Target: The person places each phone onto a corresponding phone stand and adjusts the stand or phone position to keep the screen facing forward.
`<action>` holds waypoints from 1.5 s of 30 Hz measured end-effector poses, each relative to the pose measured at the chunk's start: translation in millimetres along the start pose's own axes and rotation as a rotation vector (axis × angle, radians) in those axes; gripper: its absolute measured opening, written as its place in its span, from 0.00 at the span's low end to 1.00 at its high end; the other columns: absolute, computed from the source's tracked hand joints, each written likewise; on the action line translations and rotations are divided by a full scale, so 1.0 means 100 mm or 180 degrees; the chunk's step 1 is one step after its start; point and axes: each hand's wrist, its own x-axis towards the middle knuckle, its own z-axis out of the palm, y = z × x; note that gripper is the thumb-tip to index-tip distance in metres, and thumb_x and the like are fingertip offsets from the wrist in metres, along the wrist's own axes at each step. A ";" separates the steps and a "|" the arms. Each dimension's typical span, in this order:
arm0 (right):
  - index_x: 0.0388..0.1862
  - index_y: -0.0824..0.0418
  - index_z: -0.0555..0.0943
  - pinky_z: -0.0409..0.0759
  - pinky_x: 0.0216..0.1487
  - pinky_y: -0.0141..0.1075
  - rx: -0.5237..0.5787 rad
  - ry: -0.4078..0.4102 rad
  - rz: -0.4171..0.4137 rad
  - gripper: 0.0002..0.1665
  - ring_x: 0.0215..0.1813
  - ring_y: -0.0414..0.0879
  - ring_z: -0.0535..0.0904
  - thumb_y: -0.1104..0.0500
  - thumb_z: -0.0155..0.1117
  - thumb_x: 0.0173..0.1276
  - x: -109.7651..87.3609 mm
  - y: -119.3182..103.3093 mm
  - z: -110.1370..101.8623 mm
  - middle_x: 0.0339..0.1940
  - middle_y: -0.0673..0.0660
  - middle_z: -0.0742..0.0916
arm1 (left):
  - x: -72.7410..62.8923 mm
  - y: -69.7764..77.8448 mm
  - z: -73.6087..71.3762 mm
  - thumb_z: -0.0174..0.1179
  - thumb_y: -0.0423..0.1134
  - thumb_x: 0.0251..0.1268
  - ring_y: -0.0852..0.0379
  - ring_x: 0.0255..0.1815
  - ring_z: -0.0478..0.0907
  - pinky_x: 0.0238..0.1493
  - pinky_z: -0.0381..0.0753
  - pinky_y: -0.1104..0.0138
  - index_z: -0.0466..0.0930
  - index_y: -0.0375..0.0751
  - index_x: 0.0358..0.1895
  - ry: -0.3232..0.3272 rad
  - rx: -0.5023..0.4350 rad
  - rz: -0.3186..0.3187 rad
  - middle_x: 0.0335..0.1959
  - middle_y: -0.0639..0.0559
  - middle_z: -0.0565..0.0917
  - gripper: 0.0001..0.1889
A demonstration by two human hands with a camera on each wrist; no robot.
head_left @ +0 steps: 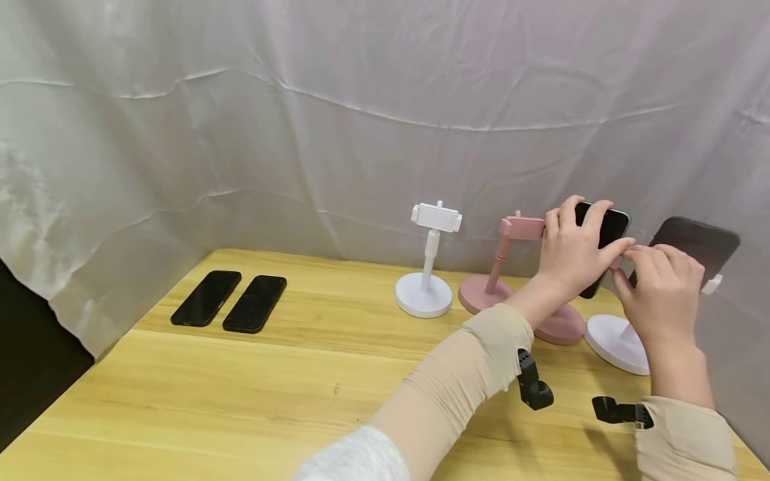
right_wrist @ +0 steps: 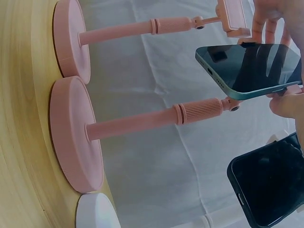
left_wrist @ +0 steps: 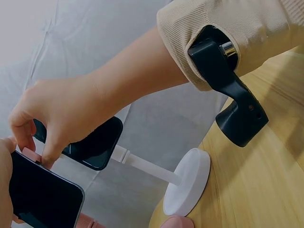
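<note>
A black-screened smartphone (head_left: 612,227) sits in the holder of a pink phone stand (right_wrist: 142,124). My left hand (head_left: 568,244) grips this phone, with fingers over its far edge and the thumb at the near one. Just to the right, my right hand (head_left: 664,290) pinches the small pink clamp end (left_wrist: 32,155) at the phone's edge between thumb and fingers. In the right wrist view the phone lies tilted across the top of the pink post. Part of the holder is hidden behind the phone and hands.
Beside the right hand, a white stand (head_left: 619,344) bears another phone (head_left: 694,244). To the left stand a second pink stand (head_left: 487,294) and a white stand (head_left: 423,297), their holders without phones. Two phones (head_left: 206,298) (head_left: 255,304) lie at the table's far left. A grey curtain (head_left: 373,133) hangs behind.
</note>
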 end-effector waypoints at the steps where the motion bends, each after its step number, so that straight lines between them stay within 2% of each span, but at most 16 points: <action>1: 0.38 0.74 0.79 0.63 0.48 0.62 -0.0002 0.0000 -0.0008 0.12 0.48 0.69 0.74 0.68 0.64 0.56 -0.01 0.00 0.00 0.37 0.72 0.84 | 0.00 0.00 0.01 0.51 0.71 0.62 0.58 0.64 0.64 0.63 0.64 0.71 0.68 0.63 0.66 0.0018 0.0001 0.0005 0.65 0.53 0.68 0.32; 10: 0.38 0.75 0.79 0.62 0.49 0.62 0.0003 -0.0013 -0.0002 0.12 0.49 0.69 0.74 0.68 0.64 0.56 -0.01 -0.01 0.00 0.37 0.72 0.84 | -0.02 0.00 0.01 0.52 0.70 0.61 0.58 0.63 0.65 0.63 0.65 0.70 0.68 0.63 0.65 0.0092 -0.0009 0.0021 0.64 0.53 0.69 0.32; 21: 0.37 0.74 0.79 0.64 0.48 0.61 0.0002 0.0058 -0.0066 0.12 0.47 0.69 0.74 0.67 0.64 0.55 0.01 -0.02 0.00 0.36 0.72 0.84 | -0.01 0.01 -0.01 0.51 0.71 0.61 0.59 0.65 0.63 0.64 0.63 0.70 0.67 0.64 0.66 0.0043 -0.0006 -0.0012 0.65 0.54 0.68 0.32; 26: 0.37 0.74 0.79 0.64 0.47 0.62 0.0009 0.0050 -0.0076 0.12 0.47 0.69 0.75 0.67 0.64 0.55 0.01 -0.02 0.00 0.36 0.71 0.84 | -0.02 -0.01 -0.01 0.51 0.72 0.60 0.60 0.66 0.62 0.65 0.62 0.71 0.66 0.65 0.67 -0.0052 -0.0028 -0.0032 0.66 0.55 0.66 0.33; 36: 0.37 0.73 0.79 0.64 0.49 0.61 0.0006 0.0020 -0.0073 0.12 0.48 0.68 0.75 0.68 0.65 0.53 0.02 0.01 -0.02 0.38 0.70 0.85 | -0.04 -0.09 -0.06 0.50 0.68 0.64 0.59 0.70 0.62 0.69 0.60 0.70 0.61 0.62 0.72 -0.0122 0.0113 0.0295 0.69 0.53 0.66 0.35; 42: 0.39 0.73 0.80 0.64 0.49 0.61 0.0023 0.0015 -0.0057 0.13 0.48 0.68 0.75 0.67 0.64 0.55 0.01 0.02 -0.01 0.38 0.70 0.85 | -0.08 -0.11 -0.10 0.49 0.68 0.65 0.58 0.67 0.64 0.57 0.73 0.72 0.55 0.67 0.75 -0.0329 -0.0063 0.0236 0.75 0.54 0.59 0.35; 45: 0.38 0.73 0.80 0.63 0.48 0.61 0.0012 0.0013 -0.0068 0.12 0.48 0.67 0.74 0.66 0.62 0.58 0.01 0.02 -0.01 0.38 0.70 0.85 | -0.09 -0.13 -0.11 0.49 0.67 0.66 0.57 0.68 0.64 0.56 0.74 0.71 0.52 0.68 0.75 -0.0387 -0.0038 0.0245 0.76 0.54 0.58 0.36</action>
